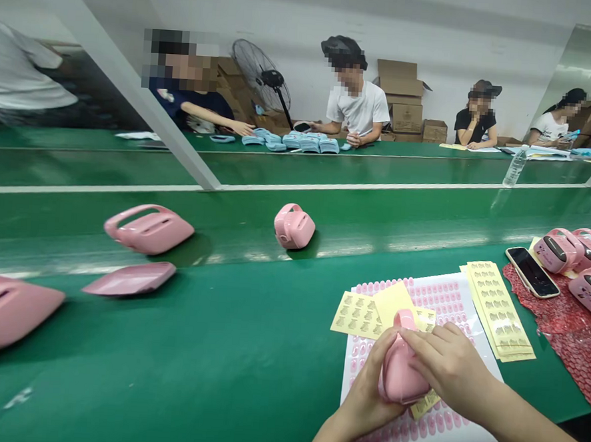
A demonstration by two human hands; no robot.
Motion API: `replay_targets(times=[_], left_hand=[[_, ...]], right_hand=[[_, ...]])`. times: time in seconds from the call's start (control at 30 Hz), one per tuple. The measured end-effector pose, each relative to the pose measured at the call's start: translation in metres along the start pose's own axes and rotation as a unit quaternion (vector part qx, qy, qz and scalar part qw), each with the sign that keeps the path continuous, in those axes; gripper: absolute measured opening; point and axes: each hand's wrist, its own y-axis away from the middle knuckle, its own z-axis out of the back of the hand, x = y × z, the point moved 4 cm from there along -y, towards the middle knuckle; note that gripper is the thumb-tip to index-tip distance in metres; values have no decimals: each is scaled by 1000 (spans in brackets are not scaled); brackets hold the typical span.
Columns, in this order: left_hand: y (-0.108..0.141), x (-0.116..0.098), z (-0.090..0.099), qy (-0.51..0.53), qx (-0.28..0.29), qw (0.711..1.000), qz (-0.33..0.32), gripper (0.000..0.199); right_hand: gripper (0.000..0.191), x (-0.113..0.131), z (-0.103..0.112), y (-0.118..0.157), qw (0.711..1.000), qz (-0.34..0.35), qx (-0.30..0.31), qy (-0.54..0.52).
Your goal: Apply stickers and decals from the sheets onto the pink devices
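My left hand [373, 386] is wrapped round a pink plastic case with a loop handle [403, 377], holding it above the sheets at the lower right. From the other side, my right hand [449, 364] presses its closed fingers against the case near the handle. Under both hands lies a white sheet covered in rows of small pink oval stickers [438, 293]. On that sheet rest yellow label sheets with printed text [357, 315]. The front of the held case is turned out of sight, and my right fingertips are partly hidden.
Pink cases [295, 227] stand on the green belt, and a pink shell part [129, 279] lies at left. Right of me are yellow sticker strips [501, 310], a phone [532, 272] and red bubble wrap [563, 337]. A bottle [516, 166] stands farther back. Several people sit opposite.
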Motion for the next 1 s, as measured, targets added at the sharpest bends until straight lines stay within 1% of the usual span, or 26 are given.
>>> replay_targets(times=[0.1, 0.17, 0.23, 0.3, 0.33, 0.4, 0.47, 0.5, 0.53, 0.57, 0.63, 0.67, 0.7, 0.73, 0.77, 0.8, 0.83, 0.87, 0.9, 0.93, 0.97, 1.0], left_hand=[[0, -2, -2, 3, 2, 1000, 4, 79], [1, -1, -3, -16, 11, 1000, -9, 80], [1, 0, -4, -54, 31, 997, -49, 82], [2, 2, -5, -103, 59, 988, -102, 86], [3, 3, -5, -130, 75, 980, -127, 89], [5, 3, -7, -176, 108, 964, -169, 94], [8, 0, -10, -194, 138, 953, -190, 97], [10, -3, -11, -183, 147, 954, -188, 97], [10, -6, -12, -160, 149, 960, -176, 98], [10, -9, -13, -127, 147, 968, -156, 98], [4, -13, -13, -44, 124, 986, -98, 102], [-2, -13, -13, -1, 111, 992, -64, 106], [-10, -11, -12, 35, 95, 994, -29, 109], [-18, -7, -11, 62, 70, 996, 5, 112], [-28, -1, -9, 80, 36, 996, 37, 111], [-37, 6, -5, 84, -7, 994, 64, 106], [-46, 13, -2, 78, -50, 992, 86, 96], [-52, 21, 2, 63, -86, 989, 104, 84], [-57, 28, 4, 43, -109, 986, 119, 71], [-61, 35, 6, 19, -109, 985, 135, 61], [-62, 41, 6, -8, -97, 985, 145, 51], [-63, 45, 6, -38, -70, 985, 150, 43]], right_hand=[[28, 5, -2, 1, 1000, -9, -16, 25], [27, 5, -6, 2, 999, -36, -29, 17], [25, 1, -12, 4, 995, -90, -38, -30], [27, -9, -20, 6, 977, -172, -37, -122], [32, -16, -26, 7, 959, -217, -29, -177], [42, -32, -37, 7, 913, -298, -14, -279], [45, -49, -44, 6, 871, -354, -17, -341], [45, -56, -48, 5, 853, -368, -17, -368], [45, -62, -51, 4, 837, -370, -4, -403], [46, -65, -55, 3, 820, -359, 25, -446], [49, -66, -64, 0, 777, -317, 113, -532], [48, -67, -66, -2, 762, -304, 142, -554], [47, -71, -67, -5, 761, -304, 145, -554], [45, -79, -64, -10, 781, -321, 122, -522], [41, -91, -60, -16, 810, -345, 81, -466], [37, -103, -53, -24, 839, -370, 35, -397], [33, -117, -44, -34, 864, -388, -6, -322], [28, -130, -37, -46, 878, -399, -34, -260], [23, -144, -31, -60, 885, -407, -50, -220], [16, -158, -27, -74, 889, -414, -61, -187], [9, -172, -24, -88, 891, -422, -68, -156], [4, -186, -24, -101, 890, -432, -72, -125]])
